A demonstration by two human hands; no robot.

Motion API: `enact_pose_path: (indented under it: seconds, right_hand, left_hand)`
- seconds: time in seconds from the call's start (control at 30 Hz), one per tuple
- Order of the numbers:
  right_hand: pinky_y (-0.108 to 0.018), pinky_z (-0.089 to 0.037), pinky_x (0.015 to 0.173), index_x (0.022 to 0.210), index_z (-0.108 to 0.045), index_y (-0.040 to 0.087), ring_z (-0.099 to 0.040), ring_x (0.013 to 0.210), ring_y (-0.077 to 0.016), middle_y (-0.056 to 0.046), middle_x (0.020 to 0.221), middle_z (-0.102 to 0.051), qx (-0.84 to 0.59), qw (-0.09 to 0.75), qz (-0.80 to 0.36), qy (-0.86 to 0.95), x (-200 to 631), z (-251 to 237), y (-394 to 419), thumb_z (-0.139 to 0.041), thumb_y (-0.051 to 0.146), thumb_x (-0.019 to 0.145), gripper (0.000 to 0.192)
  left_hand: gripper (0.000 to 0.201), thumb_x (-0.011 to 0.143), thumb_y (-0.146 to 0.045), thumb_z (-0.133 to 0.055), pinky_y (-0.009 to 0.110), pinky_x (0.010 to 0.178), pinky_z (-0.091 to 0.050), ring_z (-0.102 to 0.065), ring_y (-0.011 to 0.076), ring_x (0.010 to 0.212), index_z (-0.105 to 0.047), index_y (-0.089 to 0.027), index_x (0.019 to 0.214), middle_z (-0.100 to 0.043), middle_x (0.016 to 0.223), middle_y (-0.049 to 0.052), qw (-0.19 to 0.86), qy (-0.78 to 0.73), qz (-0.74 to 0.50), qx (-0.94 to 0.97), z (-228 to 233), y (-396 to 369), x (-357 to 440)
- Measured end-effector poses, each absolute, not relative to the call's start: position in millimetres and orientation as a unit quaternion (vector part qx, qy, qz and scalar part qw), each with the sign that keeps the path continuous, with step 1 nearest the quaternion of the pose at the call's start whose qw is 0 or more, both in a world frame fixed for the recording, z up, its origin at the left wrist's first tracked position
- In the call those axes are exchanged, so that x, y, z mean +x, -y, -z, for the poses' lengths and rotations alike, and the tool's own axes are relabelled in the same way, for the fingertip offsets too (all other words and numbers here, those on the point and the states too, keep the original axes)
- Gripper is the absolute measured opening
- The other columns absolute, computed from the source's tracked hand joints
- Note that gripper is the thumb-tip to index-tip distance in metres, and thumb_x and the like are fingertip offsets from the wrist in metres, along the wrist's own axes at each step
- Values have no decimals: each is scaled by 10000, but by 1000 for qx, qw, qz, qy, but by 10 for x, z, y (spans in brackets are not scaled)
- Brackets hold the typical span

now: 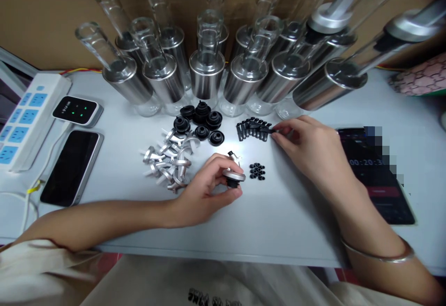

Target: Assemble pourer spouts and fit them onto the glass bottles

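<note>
My left hand (212,183) pinches a pour spout (234,176) with a silver disc, a black stopper underneath and a black tip on top. To the right, my right hand (306,141) has thumb and forefinger closed at the end of a pile of small black flip caps (252,129), on one black cap. Between the hands lies a cluster of tiny black sleeves (257,171). Left of my left hand is a heap of silver spouts (170,159), and behind it several black rubber stoppers (201,122).
Glass bottles with steel sleeves (207,78) stand in two rows at the back; two at the right carry silver spouts. At left are a power strip (24,115), a Wi-Fi device (77,110) and a phone (72,166). A tablet showing a timer (376,176) lies at right.
</note>
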State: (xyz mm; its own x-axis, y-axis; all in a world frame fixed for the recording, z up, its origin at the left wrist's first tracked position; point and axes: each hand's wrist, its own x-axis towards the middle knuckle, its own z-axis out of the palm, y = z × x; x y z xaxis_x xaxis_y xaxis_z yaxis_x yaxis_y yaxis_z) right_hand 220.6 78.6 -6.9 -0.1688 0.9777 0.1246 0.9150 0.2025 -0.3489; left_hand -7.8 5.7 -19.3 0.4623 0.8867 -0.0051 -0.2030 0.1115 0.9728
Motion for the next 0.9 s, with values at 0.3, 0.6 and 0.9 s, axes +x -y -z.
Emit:
enact_pose_path:
  seconds: [0.3,0.6,0.9]
  right_hand:
    - [-349,-398,628,798,-630,215,-547,655,-210,-47,749,-604,-622,168,-124,755,2206,65,-807,-599,186,805,43]
    - [-337,-467,664,723,-562,219,-609,720,-197,-53,820,-676,-576,316,-373,655,2046,-142,-670,-658,271,786,127]
    - [-285,-467,670,742,-579,206,-606,766,-164,-14,791,-652,-492,340,-471,649,1890,-119,-506,-682,236,799,121]
  left_hand:
    - [434,839,-117,-619,282,796,-444,-536,113,850,-418,-271,1191,-458,1003,11,701,-332,-396,491,191,-26,-60]
    - [600,809,-93,-632,281,814,-439,-550,108,863,-384,-330,1302,-419,1023,-1,716,-335,-397,466,163,-31,-55]
    - [619,821,-74,-623,260,814,-438,-553,99,874,-426,-370,1328,-439,1030,-6,716,-327,-405,465,147,-42,-53]
